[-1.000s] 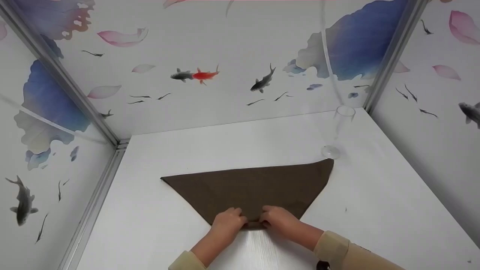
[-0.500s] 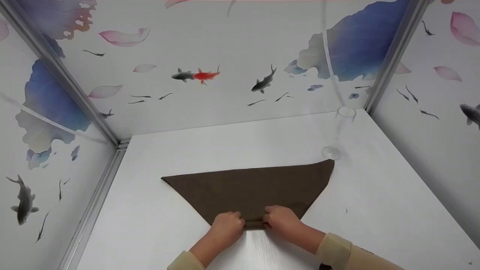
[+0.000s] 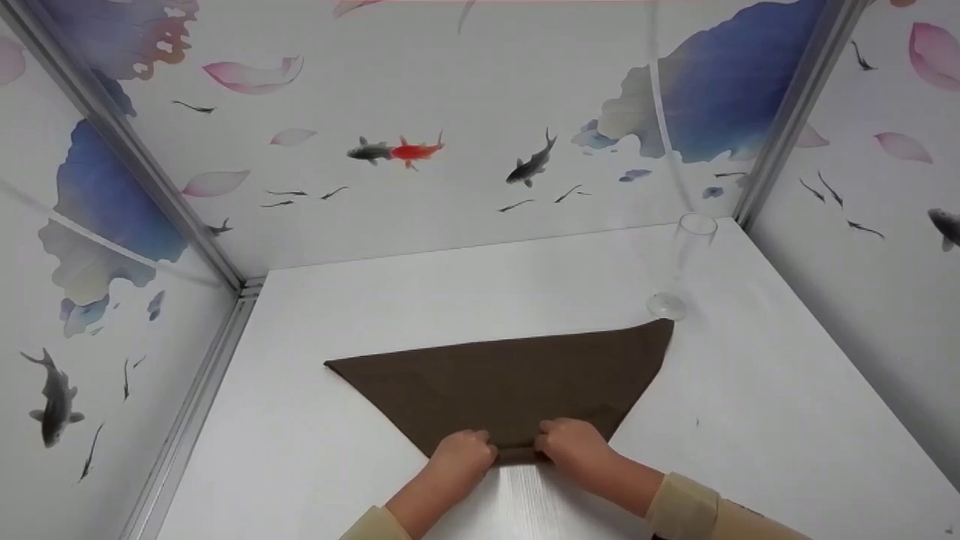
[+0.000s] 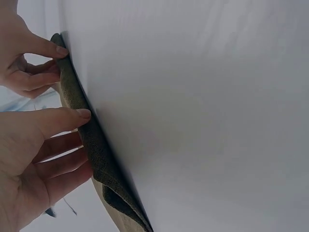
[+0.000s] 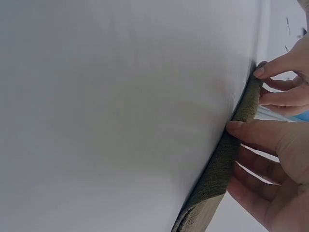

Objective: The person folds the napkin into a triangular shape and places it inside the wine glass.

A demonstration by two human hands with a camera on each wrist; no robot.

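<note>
Pinching the narrow, rolled near edge of a dark brown, trapezoid-shaped fabric cloth, the left hand is grasping with its thumb lying on the roll and its fingers sitting behind it; the right hand is gripping the same roll in the same manner, a short length of brown fabric showing between the two hands. The cloth is lying across the smooth, white, rectangular surface; its longer far edge is running roughly along the surface's far edge, well apart from it; its far left corner is pointing towards the surface's left edge; its far right corner is lying at the round foot of a tall, clear, cylindrical glass, contact being impossible to tell; the glass is standing upright near the surface's far right corner. Beige cuffed sleeves are covering the forearms, leaving the wrists bare; a white wall panel with printed motifs is rising behind the surface's far edge; grey metal posts are standing at the far corners.
</note>
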